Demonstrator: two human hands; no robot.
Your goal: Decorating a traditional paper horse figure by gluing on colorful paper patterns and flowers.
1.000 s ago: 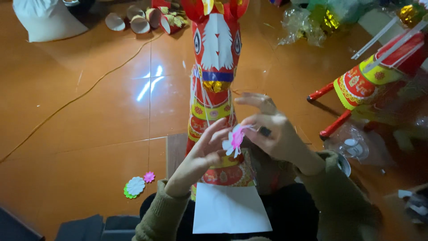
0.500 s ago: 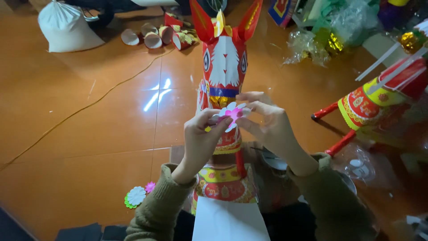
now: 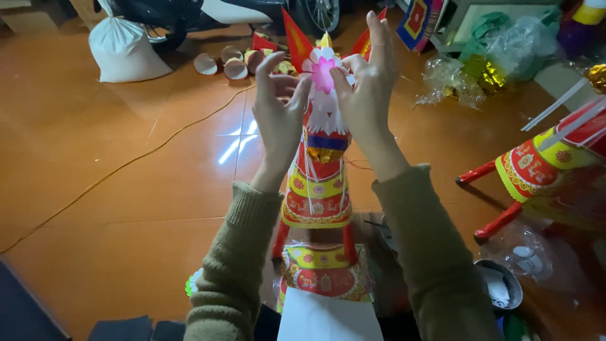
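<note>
A pink-and-white paper flower [image 3: 323,71] is pinched btwn the fingertips of the left hand [image 3: 281,107] & right hand [image 3: 369,85], other fingers spread. It is held against the forehead of a red paper horse [image 3: 319,170], which is stood upright on the orange floor [image 3: 126,189].

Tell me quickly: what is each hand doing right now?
Left hand: fingertips pinch the pink paper flower on the paper horse.
Right hand: pinches the same flower, other fingers spread.

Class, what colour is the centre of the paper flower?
Pink, ringed by white petals: paper flower, head view.
</note>
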